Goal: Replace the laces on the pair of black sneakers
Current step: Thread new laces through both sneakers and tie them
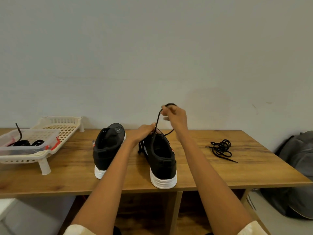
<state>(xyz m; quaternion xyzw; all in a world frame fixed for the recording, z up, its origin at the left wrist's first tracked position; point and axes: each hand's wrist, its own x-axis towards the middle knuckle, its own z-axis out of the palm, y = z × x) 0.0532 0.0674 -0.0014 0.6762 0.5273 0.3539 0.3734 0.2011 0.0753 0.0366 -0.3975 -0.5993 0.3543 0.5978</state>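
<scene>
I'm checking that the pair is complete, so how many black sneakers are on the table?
2. One sneaker stands left of centre on the table, untouched. The other sneaker stands right of it, under the left hand. None seems hidden.

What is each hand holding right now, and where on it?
The right hand pinches the black lace near its upper end, pulled up taut. The left hand grips the right sneaker at its eyelet area.

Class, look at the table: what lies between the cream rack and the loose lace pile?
Head view: both black sneakers, the left sneaker and the right sneaker, stand between them.
</scene>
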